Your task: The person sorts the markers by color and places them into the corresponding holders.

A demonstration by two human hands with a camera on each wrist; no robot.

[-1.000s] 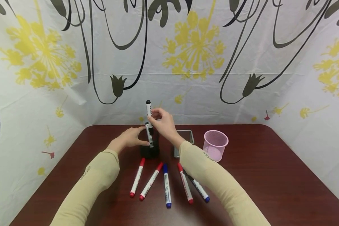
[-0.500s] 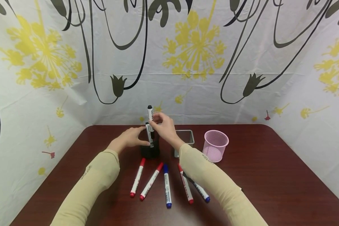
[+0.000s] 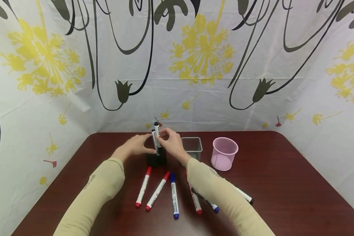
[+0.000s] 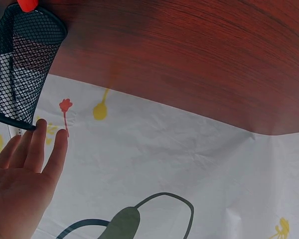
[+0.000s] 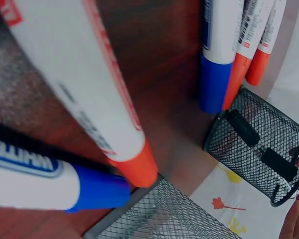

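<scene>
A black mesh pen cup [image 3: 157, 160] stands at the back of the table, left of centre. My right hand [image 3: 172, 142] pinches a black-capped whiteboard marker [image 3: 157, 127] upright, its lower end inside the cup. Another black marker [image 3: 154, 137] leans in the cup beside it. Through the mesh, the right wrist view shows two black caps [image 5: 241, 127]. At the cup's left, my left hand [image 3: 134, 144] spreads thumb and fingers about the rim. In the left wrist view, the fairly straight fingers of my left hand [image 4: 27, 169] touch the rim; the thumb is hidden.
In front lie red markers [image 3: 143, 188] and a blue marker [image 3: 174, 198]. My right sleeve partly covers a red marker [image 3: 196, 201], a blue one [image 3: 213, 207] and a black-capped one [image 3: 244, 194]. A grey mesh box [image 3: 192, 140] and pink mesh cup [image 3: 225, 155] stand right.
My right hand has come down with its marker, which now sits deeper in the black cup. The right forearm has shifted, baring a black-capped marker beside the sleeve. The left hand stays in place.
</scene>
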